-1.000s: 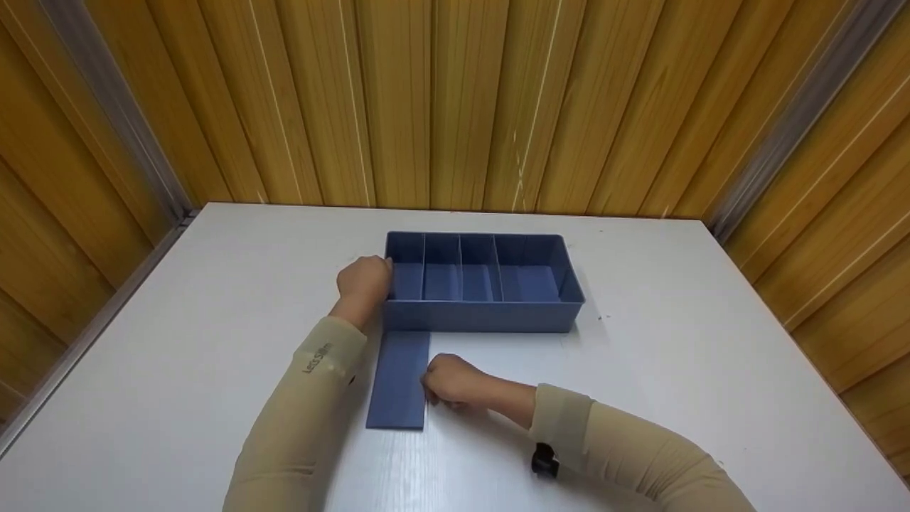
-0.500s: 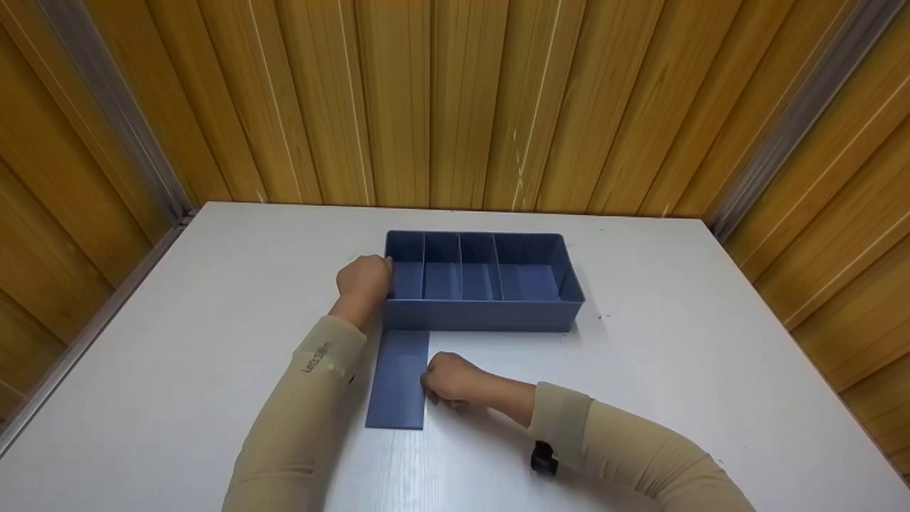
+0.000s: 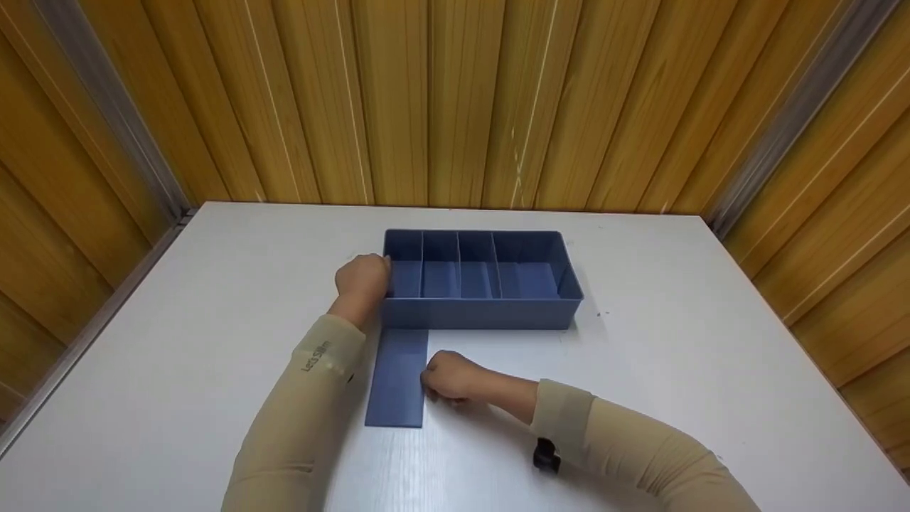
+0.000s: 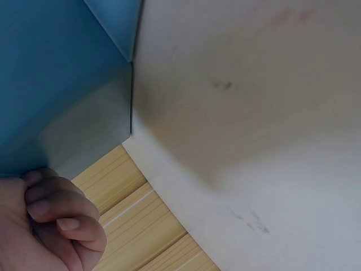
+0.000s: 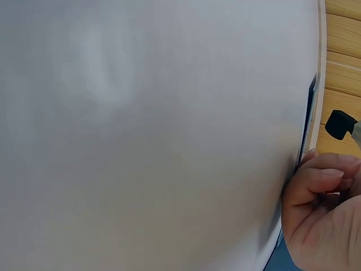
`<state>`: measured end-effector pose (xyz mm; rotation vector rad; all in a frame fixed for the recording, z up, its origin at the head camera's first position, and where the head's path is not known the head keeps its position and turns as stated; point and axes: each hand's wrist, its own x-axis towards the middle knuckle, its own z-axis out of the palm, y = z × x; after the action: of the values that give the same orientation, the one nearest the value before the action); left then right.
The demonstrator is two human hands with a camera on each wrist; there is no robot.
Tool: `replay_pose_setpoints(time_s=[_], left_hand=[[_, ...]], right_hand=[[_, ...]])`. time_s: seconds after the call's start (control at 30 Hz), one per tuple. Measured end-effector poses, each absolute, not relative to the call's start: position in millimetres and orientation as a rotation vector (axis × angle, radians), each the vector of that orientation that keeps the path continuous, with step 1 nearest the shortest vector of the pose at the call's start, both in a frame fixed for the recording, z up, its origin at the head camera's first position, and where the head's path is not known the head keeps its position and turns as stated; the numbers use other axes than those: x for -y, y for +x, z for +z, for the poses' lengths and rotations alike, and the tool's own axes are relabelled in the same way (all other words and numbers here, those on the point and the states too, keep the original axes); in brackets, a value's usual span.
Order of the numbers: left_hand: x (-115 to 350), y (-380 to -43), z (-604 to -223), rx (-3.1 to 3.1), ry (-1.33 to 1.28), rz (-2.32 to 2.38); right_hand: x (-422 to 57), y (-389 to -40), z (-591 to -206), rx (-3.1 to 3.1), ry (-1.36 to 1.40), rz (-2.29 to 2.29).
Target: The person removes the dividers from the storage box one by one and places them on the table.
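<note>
A blue plastic divider box [image 3: 476, 314] sits on the white table in the head view, split by thin partitions into several compartments. At its left end my left hand [image 3: 364, 277] grips the end wall, fingers curled. The left wrist view has that hand [image 4: 59, 220] against the box [image 4: 84, 135], its thumb and index finger mostly hidden. A flat blue rectangular panel [image 3: 397, 380] lies in front of the box's left part, its far end right at the front wall. My right hand [image 3: 449, 375] pinches the panel's right edge; the right wrist view looks along the panel [image 5: 308, 113] beside the curled fingers.
The white table [image 3: 675, 341] extends around the box on all sides. Yellow wood-look panelling [image 3: 455, 107] rises behind the table's back edge and on both sides. A black wrist mount [image 3: 546, 455] hangs below the right sleeve.
</note>
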<state>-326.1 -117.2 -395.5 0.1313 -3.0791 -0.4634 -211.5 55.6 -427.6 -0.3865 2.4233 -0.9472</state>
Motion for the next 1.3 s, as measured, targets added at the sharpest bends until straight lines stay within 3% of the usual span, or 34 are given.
replay_pose_setpoints(time_s=[0.4, 0.93, 1.3], left_hand=[[118, -324, -396, 3.092, 0.123, -0.455], [117, -323, -395, 3.077, 0.112, -0.462], [118, -324, -391, 3.094, 0.090, -0.439]], right_hand=[[-64, -217, -419, -2.289, -0.442, -1.004], [-108, -256, -341, -2.557, -0.608, -1.100], [-142, -284, -328, -2.761, -0.555, -1.011]])
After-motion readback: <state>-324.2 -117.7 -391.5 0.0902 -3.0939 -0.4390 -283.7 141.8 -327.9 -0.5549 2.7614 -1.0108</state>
